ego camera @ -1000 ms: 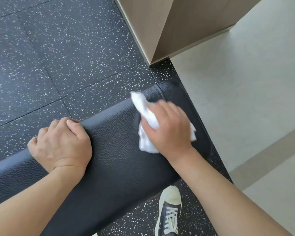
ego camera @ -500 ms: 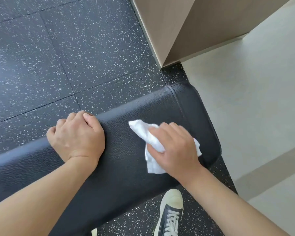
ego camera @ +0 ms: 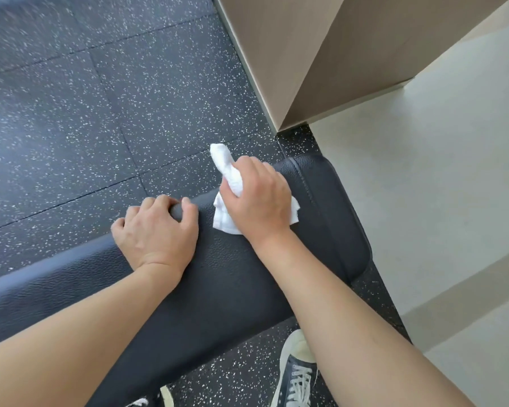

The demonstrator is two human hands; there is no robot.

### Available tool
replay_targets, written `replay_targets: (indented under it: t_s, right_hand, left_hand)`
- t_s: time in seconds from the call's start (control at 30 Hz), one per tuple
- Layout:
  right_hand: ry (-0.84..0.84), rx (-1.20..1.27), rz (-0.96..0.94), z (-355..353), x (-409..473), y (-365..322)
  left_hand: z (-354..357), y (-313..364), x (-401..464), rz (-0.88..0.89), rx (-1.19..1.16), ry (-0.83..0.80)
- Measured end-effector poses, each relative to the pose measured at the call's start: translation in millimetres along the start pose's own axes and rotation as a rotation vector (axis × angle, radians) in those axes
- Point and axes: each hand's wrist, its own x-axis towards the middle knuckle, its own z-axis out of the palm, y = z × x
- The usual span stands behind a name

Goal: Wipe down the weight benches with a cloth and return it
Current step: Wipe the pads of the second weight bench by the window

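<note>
Right fingers: I see them curled round the white cloth (ego camera: 228, 183), bunching it.
Right hand (ego camera: 259, 198): I read it pressing the cloth on the far edge of the black bench pad (ego camera: 329, 218); one end sticks past the edge.
Left fingers: hooked over the pad's far edge, close together.
Left hand (ego camera: 156, 233): just beside the cloth.
Around: speckled rubber floor (ego camera: 100, 113), my sneaker (ego camera: 294, 374) below.

One camera on my head looks steeply down, close over my left hand (ego camera: 156, 230), right hand (ego camera: 256, 201) and the bench (ego camera: 329, 218) beneath them.
</note>
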Motion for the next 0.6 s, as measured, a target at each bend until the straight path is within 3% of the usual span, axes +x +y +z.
replay_targets:
  t_s: [0.07,0.17,0.3,0.4,0.6]
  right_hand:
    - [-0.027,0.012,-0.041,-4.5,-7.0,3.4]
    - [-0.06,0.035,-0.105,-23.0,-36.7,25.1]
    - [-0.081,-0.002,-0.098,-64.5,-94.7,89.4]
    - [-0.1,-0.047,-0.03,-95.6,-130.6,137.0]
    - [-0.054,-0.101,0.117,-105.2,-146.7,151.1]
  left_hand:
    - [-3.8,-2.2,-4.7,0.118,0.023,-0.02]
    - [-6.2,-5.5,-8.0,0.44,0.058,-0.056]
    - [-14.4,4.2,2.4,0.714,0.093,-0.244]
    - [-16.6,12.7,2.3,0.679,0.035,-0.263]
    - [2.1,74.7,1.6,0.306,-0.091,-0.189]
